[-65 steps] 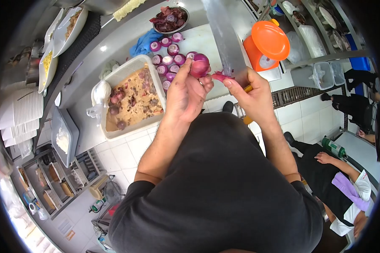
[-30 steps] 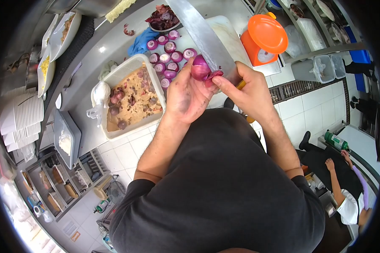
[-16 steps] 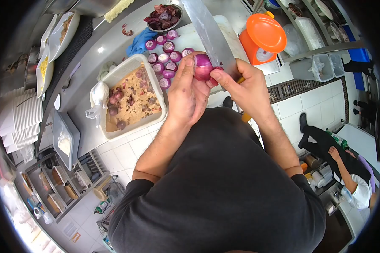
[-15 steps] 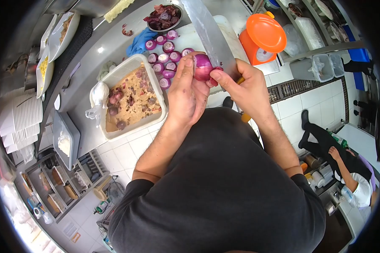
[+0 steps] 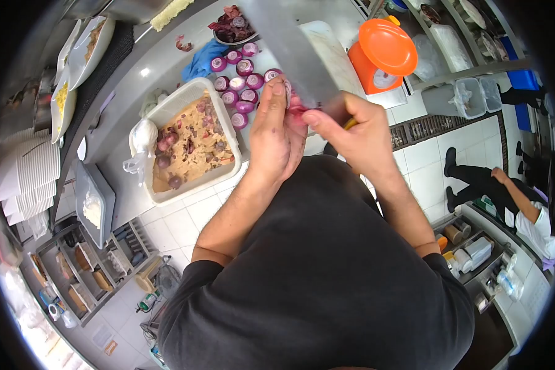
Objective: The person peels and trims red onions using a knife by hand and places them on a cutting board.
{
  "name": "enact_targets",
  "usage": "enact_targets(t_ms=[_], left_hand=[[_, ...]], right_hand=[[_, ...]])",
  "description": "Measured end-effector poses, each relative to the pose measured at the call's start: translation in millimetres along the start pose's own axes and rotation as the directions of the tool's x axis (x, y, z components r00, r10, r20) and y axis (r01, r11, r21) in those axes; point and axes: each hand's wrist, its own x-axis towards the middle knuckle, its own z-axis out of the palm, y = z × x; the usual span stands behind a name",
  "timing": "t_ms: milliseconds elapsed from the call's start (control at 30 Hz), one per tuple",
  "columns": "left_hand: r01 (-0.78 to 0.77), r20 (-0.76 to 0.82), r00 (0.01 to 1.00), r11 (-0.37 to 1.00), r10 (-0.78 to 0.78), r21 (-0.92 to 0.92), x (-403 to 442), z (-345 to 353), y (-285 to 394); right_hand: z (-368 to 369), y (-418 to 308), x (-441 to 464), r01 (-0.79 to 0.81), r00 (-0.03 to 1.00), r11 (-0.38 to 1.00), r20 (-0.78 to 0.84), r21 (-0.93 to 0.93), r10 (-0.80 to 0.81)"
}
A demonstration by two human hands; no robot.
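Observation:
Above the worktop, my left hand (image 5: 272,139) is closed round a red onion (image 5: 296,106), which is partly hidden by the fingers and blurred. A large knife (image 5: 290,52) with a yellow handle is gripped in my right hand (image 5: 361,126). Its wide blade points away from me, smeared by motion. My right thumb presses near the onion's side, close to the left fingers. Beyond the left hand, several trimmed red onions (image 5: 245,67) sit in a group, partly on a white cutting board (image 5: 327,58). Dark onion skins (image 5: 233,24) fill a metal bowl (image 5: 235,43).
Left of my hands stands a pale plastic crate (image 5: 233,145) lined with brown paper, holding a few onions and skin scraps. A blue glove (image 5: 203,60) lies near the bowl. An orange scale (image 5: 376,65) stands at right. Another person (image 5: 475,185) is on the far right.
The knife blade has swung left, and my right hand has turned slightly. Less of the onion shows between my hands. The person at right has shifted position.

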Motion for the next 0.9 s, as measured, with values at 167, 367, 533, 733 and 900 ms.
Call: enact_targets(t_ms=[167,367,533,733,900], left_hand=[[0.066,0.044,0.997,0.991,-0.062,-0.112,7,-11,3],[0.112,-0.018,0.993,0.975,-0.117,-0.191,6,-3,9],[0.124,0.002,0.992,0.975,-0.126,-0.186,3,9,12],[0.112,0.049,0.993,0.976,-0.105,-0.189,2,0,6],[0.048,0.058,0.997,0.992,-0.042,-0.113,0,1,2]], right_hand=[[-21,12,7,-0.070,0.998,0.989,-0.007,-0.131,0.070],[-17,12,8,-0.075,0.997,0.989,0.026,-0.127,0.079],[-17,7,9,-0.064,0.997,0.986,0.030,-0.156,0.070],[-15,1,10,-0.063,0.998,0.987,0.006,-0.146,0.065],[-10,-1,8,-0.026,0.999,0.981,-0.034,-0.193,0.020]])
